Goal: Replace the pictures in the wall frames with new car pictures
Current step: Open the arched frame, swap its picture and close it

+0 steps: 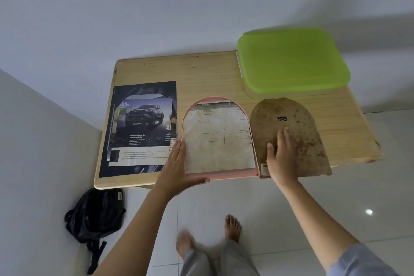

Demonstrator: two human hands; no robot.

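A pink arched frame (226, 176) lies face down on the wooden table (212, 74), with an old yellowed printed sheet (218, 141) showing inside it. My left hand (179, 163) holds the frame's lower left corner, fingers straight along its side and thumb under its bottom edge. To the right lies the brown arched backing board (298, 123); my right hand (281, 152) rests flat on its lower left part. At the left of the table a car picture (145, 119) of a dark SUV lies on a larger dark brochure page (139, 163).
A box with a green lid (293, 60) stands at the table's back right. The table stands against a white wall. A black backpack (96, 215) sits on the tiled floor under the table's left corner. My bare feet (233, 226) stand close to the table's front edge.
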